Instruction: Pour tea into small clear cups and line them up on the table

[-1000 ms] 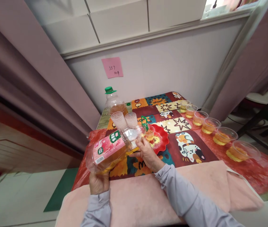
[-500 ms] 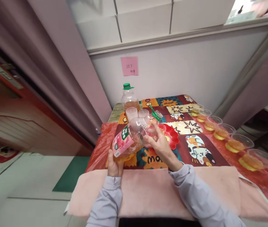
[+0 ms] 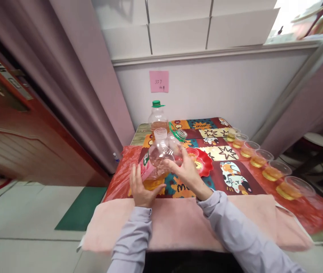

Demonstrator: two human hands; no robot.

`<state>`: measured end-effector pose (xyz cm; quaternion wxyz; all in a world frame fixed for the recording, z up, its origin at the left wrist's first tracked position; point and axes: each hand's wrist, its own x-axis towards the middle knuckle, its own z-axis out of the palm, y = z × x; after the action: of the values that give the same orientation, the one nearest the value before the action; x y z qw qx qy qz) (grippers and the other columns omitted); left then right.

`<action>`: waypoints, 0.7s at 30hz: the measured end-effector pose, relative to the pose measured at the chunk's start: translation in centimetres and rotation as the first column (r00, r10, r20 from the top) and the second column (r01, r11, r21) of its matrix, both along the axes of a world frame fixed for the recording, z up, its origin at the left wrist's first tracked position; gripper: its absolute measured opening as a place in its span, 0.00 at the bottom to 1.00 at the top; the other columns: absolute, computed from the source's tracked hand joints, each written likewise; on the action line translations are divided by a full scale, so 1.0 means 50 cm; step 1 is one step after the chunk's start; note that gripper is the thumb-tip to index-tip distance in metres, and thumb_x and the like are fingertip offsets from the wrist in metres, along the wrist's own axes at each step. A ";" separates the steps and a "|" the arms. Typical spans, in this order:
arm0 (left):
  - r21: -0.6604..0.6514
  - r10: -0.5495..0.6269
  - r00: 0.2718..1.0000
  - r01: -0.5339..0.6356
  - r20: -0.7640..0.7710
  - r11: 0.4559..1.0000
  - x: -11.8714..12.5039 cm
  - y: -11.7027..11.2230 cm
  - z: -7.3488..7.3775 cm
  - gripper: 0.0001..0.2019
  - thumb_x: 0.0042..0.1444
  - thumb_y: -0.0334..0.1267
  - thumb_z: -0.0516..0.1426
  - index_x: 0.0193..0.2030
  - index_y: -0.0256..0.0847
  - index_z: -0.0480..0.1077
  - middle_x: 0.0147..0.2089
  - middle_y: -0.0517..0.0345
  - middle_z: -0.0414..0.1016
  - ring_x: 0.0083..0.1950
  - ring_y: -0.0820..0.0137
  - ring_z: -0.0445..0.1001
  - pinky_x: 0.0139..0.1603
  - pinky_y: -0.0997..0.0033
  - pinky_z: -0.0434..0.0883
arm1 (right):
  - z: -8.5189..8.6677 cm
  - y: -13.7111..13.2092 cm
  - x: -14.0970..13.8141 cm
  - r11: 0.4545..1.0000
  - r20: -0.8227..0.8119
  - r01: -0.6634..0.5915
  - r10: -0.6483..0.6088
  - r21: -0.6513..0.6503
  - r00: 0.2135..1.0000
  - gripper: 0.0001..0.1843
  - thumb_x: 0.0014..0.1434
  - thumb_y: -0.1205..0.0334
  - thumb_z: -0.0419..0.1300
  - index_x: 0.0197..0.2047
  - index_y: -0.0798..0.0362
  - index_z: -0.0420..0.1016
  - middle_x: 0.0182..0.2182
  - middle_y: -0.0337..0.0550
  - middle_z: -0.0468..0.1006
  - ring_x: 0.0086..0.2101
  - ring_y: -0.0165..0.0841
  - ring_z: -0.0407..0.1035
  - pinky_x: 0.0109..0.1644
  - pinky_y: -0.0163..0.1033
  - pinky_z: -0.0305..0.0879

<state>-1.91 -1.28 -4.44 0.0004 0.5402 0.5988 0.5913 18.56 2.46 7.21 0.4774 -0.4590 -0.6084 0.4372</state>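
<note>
I hold a big clear plastic bottle (image 3: 157,159) with a pink label and a little amber drink at its bottom, nearly upright over the near left part of the table. My left hand (image 3: 142,187) cups its base. My right hand (image 3: 184,171) grips its upper side near the shoulder. The bottle's neck is uncapped, and a green ring (image 3: 174,132) hangs by it. Just right of the bottle sits a red dish (image 3: 204,165).
A second bottle with a green cap (image 3: 157,115) stands at the table's far left. Several clear cups of amber drink (image 3: 256,157) line the right edge. A colourful patterned cloth (image 3: 229,178) covers the table, with a pink towel (image 3: 184,223) along the near edge. A curtain hangs at left.
The bottle has swung from lying tilted toward the right to almost upright. My left hand moved from under its base to its lower side.
</note>
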 end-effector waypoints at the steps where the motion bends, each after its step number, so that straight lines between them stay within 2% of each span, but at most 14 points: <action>1: 0.019 0.043 0.988 -0.041 -0.149 0.999 0.002 -0.001 -0.001 0.60 0.37 0.65 0.73 0.74 0.35 0.61 0.75 0.29 0.63 0.78 0.40 0.59 0.77 0.39 0.56 | 0.005 -0.002 -0.007 1.000 0.023 -0.002 0.001 0.031 1.000 0.49 0.57 0.41 0.71 0.76 0.47 0.59 0.56 0.53 0.82 0.51 0.50 0.80 0.56 0.57 0.78; 2: 0.038 0.085 0.968 -0.079 -0.236 0.996 0.003 -0.002 -0.003 0.61 0.40 0.65 0.73 0.75 0.34 0.58 0.74 0.27 0.64 0.76 0.40 0.62 0.76 0.38 0.59 | 0.009 -0.003 -0.014 0.998 0.035 -0.009 0.007 0.067 0.999 0.49 0.57 0.42 0.72 0.75 0.46 0.59 0.59 0.53 0.80 0.53 0.50 0.79 0.58 0.57 0.76; 3: 0.050 0.118 0.960 -0.109 -0.253 0.993 0.003 -0.002 -0.006 0.61 0.41 0.64 0.73 0.76 0.34 0.57 0.73 0.27 0.66 0.74 0.40 0.65 0.74 0.39 0.62 | 0.011 -0.003 -0.019 0.994 0.037 -0.028 0.024 0.103 0.999 0.49 0.57 0.42 0.72 0.75 0.46 0.59 0.62 0.53 0.78 0.55 0.49 0.78 0.60 0.56 0.75; 5: 0.036 0.150 0.965 -0.146 -0.215 0.989 0.000 -0.001 -0.010 0.59 0.43 0.62 0.73 0.76 0.35 0.56 0.72 0.28 0.67 0.72 0.41 0.68 0.71 0.39 0.67 | 0.011 0.000 -0.023 0.985 0.026 -0.103 0.101 0.135 0.995 0.52 0.56 0.42 0.73 0.76 0.46 0.57 0.66 0.54 0.74 0.56 0.48 0.77 0.61 0.54 0.76; 8: 0.005 0.157 0.978 -0.158 -0.141 0.987 -0.006 -0.002 -0.011 0.57 0.43 0.58 0.74 0.76 0.39 0.57 0.71 0.30 0.68 0.70 0.40 0.70 0.68 0.35 0.69 | 0.007 0.019 0.003 0.976 0.036 -0.188 0.185 0.106 0.982 0.52 0.56 0.42 0.73 0.77 0.47 0.57 0.64 0.56 0.75 0.52 0.46 0.80 0.55 0.53 0.79; 10: -0.004 0.152 0.982 -0.153 -0.111 0.988 -0.008 -0.001 -0.009 0.57 0.43 0.57 0.74 0.76 0.41 0.57 0.71 0.32 0.69 0.70 0.40 0.70 0.67 0.34 0.69 | 0.007 0.046 0.043 0.983 0.111 -0.133 0.120 0.126 0.987 0.44 0.58 0.42 0.72 0.72 0.48 0.65 0.60 0.55 0.79 0.52 0.45 0.80 0.54 0.53 0.79; 12: -0.003 0.157 0.983 -0.158 -0.093 0.987 -0.008 -0.001 -0.007 0.56 0.43 0.56 0.74 0.76 0.42 0.57 0.70 0.33 0.69 0.70 0.41 0.70 0.68 0.35 0.68 | 0.011 0.082 0.092 0.981 0.254 -0.036 -0.013 0.191 0.967 0.33 0.62 0.45 0.70 0.65 0.49 0.73 0.55 0.54 0.82 0.52 0.45 0.80 0.57 0.52 0.77; 13: -0.003 0.157 0.983 -0.158 -0.091 0.988 -0.008 0.000 -0.007 0.56 0.43 0.56 0.74 0.75 0.41 0.58 0.70 0.33 0.69 0.70 0.42 0.70 0.69 0.36 0.68 | 0.013 0.102 0.116 0.976 0.353 0.006 -0.085 0.219 0.932 0.30 0.63 0.47 0.69 0.63 0.50 0.75 0.53 0.53 0.84 0.52 0.45 0.80 0.58 0.51 0.76; 15: -0.007 0.158 0.983 -0.159 -0.090 0.987 -0.008 0.002 -0.006 0.56 0.42 0.56 0.74 0.75 0.40 0.58 0.70 0.34 0.69 0.70 0.42 0.70 0.70 0.38 0.68 | 0.014 0.140 0.154 0.972 0.616 0.029 -0.169 0.231 0.769 0.29 0.65 0.49 0.69 0.64 0.53 0.74 0.56 0.55 0.82 0.55 0.46 0.78 0.61 0.50 0.73; 17: -0.008 0.151 0.983 -0.152 -0.104 0.988 -0.010 0.004 -0.006 0.56 0.41 0.57 0.74 0.74 0.39 0.59 0.70 0.34 0.69 0.70 0.43 0.70 0.71 0.39 0.67 | 0.010 0.167 0.173 0.983 0.809 -0.001 -0.153 0.186 0.567 0.31 0.65 0.48 0.69 0.65 0.54 0.73 0.60 0.58 0.79 0.59 0.48 0.75 0.64 0.48 0.70; 18: -0.010 0.146 0.983 -0.148 -0.112 0.989 -0.011 0.005 -0.006 0.57 0.41 0.58 0.74 0.74 0.39 0.59 0.69 0.34 0.70 0.70 0.43 0.70 0.71 0.39 0.66 | 0.006 0.176 0.176 0.988 0.860 -0.018 -0.124 0.153 0.495 0.32 0.64 0.47 0.70 0.65 0.54 0.73 0.61 0.59 0.79 0.60 0.49 0.74 0.63 0.48 0.70; 19: -0.011 0.144 0.983 -0.146 -0.115 0.989 -0.011 0.006 -0.005 0.57 0.40 0.58 0.74 0.74 0.38 0.59 0.69 0.34 0.70 0.70 0.43 0.70 0.71 0.39 0.66 | 0.002 0.183 0.175 0.992 0.887 -0.031 -0.096 0.123 0.452 0.34 0.62 0.45 0.70 0.64 0.55 0.73 0.61 0.60 0.78 0.60 0.50 0.74 0.62 0.47 0.70; 21: -0.017 0.146 0.984 -0.148 -0.106 0.989 -0.009 0.007 -0.001 0.58 0.39 0.59 0.74 0.74 0.37 0.59 0.69 0.33 0.70 0.70 0.43 0.70 0.71 0.40 0.66 | -0.005 0.190 0.167 0.995 0.904 -0.048 -0.058 0.086 0.423 0.35 0.59 0.42 0.72 0.62 0.55 0.75 0.59 0.60 0.79 0.58 0.51 0.76 0.59 0.47 0.72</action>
<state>-2.36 -0.94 -4.47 -0.0679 0.5247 0.6435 0.5532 26.93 11.96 6.98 0.0990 -0.5997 -0.7890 0.0901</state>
